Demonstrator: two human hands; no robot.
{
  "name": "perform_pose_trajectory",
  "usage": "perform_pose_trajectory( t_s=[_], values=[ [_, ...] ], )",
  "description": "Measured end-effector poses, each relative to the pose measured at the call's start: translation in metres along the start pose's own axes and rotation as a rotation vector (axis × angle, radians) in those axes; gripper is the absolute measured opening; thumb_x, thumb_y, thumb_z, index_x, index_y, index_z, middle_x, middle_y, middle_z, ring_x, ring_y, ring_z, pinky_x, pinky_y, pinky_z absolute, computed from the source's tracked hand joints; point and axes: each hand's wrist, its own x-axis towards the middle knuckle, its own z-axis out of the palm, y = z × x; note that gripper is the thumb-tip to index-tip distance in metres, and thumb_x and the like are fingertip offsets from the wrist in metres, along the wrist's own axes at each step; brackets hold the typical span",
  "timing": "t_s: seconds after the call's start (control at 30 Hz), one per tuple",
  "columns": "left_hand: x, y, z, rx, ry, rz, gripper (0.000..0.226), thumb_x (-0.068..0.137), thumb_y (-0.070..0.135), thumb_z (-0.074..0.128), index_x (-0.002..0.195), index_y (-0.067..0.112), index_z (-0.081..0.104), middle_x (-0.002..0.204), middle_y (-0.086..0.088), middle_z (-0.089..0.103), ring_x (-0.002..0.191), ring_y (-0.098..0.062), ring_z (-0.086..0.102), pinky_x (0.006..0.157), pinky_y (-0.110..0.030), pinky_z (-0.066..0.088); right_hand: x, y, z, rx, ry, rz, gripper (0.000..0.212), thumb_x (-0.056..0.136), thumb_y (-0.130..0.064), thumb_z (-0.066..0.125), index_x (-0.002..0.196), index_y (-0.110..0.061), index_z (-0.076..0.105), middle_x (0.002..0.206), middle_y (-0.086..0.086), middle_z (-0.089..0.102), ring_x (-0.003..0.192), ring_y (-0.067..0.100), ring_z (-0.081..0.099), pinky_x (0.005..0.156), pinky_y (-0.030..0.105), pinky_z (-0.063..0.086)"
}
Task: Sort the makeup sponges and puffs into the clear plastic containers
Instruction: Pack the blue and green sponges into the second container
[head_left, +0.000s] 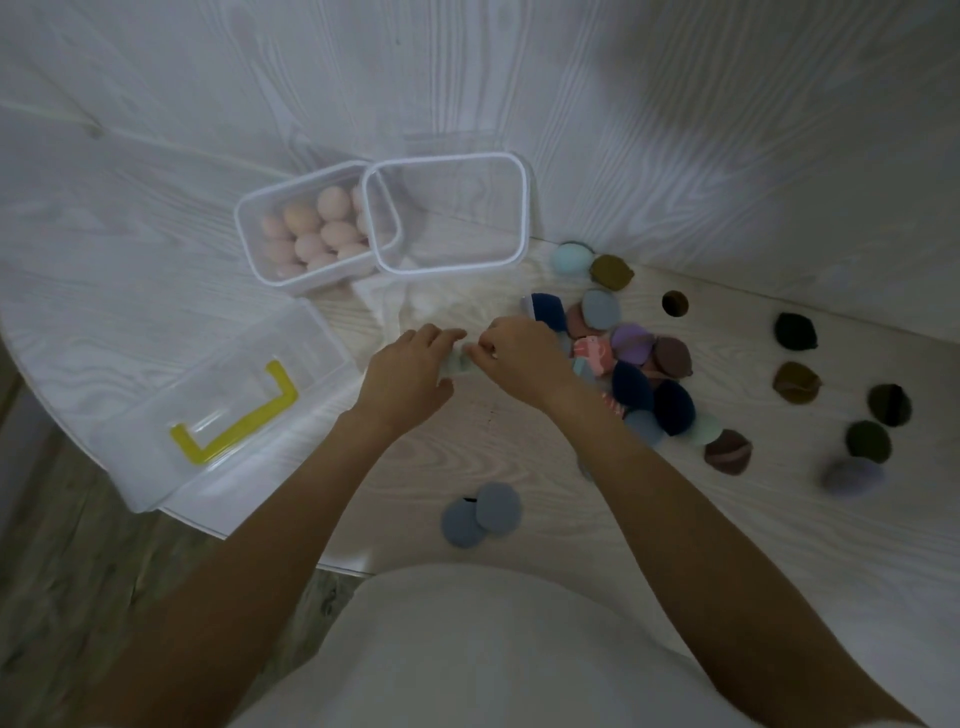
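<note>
My left hand (410, 366) and my right hand (519, 353) meet at the table's middle, both pinching a pale green puff (460, 364) that is mostly hidden by the fingers. A clear container (260, 244) at the back holds several peach egg-shaped sponges (311, 228). An empty clear container (522, 208) leans on its right rim. A pile of puffs (639, 374) in navy, purple, grey and brown lies just right of my right hand.
A clear lid with a yellow handle (234, 410) lies at the left, near the table edge. Two grey-blue puffs (480, 512) sit near the front edge. Dark green, brown and lilac puffs (795, 382) are scattered at the right. A wall rises behind.
</note>
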Motion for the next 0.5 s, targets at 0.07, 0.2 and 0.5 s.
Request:
perform_pose_trajectory(
  t_s=[0.07, 0.2, 0.5],
  values=[
    [0.000, 0.001, 0.002, 0.041, -0.011, 0.048, 0.052, 0.073, 0.013, 0.067, 0.124, 0.020, 0.059, 0.110, -0.009, 0.060, 0.089, -0.029, 0.059, 0.064, -0.032, 0.040, -0.003, 0.006, -0.005, 0.042, 0.036, -0.042, 0.045, 0.095, -0.033, 0.044, 0.074, -0.003, 0.068, 0.076, 0.007, 0.065, 0.067, 0.018, 0.057, 0.061, 0.034, 0.047],
    [-0.001, -0.005, 0.002, 0.045, -0.006, 0.070, 0.051, 0.073, 0.011, 0.069, 0.122, 0.024, 0.062, 0.107, -0.007, 0.060, 0.084, -0.026, 0.059, 0.064, -0.030, 0.040, -0.009, 0.038, -0.031, 0.228, 0.421, 0.114, 0.038, 0.089, -0.021, 0.052, 0.054, -0.006, 0.049, 0.054, 0.000, 0.044, 0.053, 0.013, 0.037, 0.052, 0.026, 0.025],
    [-0.005, -0.002, 0.006, 0.033, 0.055, 0.085, 0.049, 0.069, 0.017, 0.074, 0.116, 0.017, 0.064, 0.101, -0.009, 0.062, 0.077, -0.026, 0.060, 0.062, -0.031, 0.042, 0.051, 0.111, -0.024, -0.140, 0.354, 0.236, 0.031, 0.081, -0.002, 0.055, 0.112, -0.004, 0.061, 0.115, 0.017, 0.061, 0.108, 0.033, 0.050, 0.090, 0.037, 0.039]
  ],
)
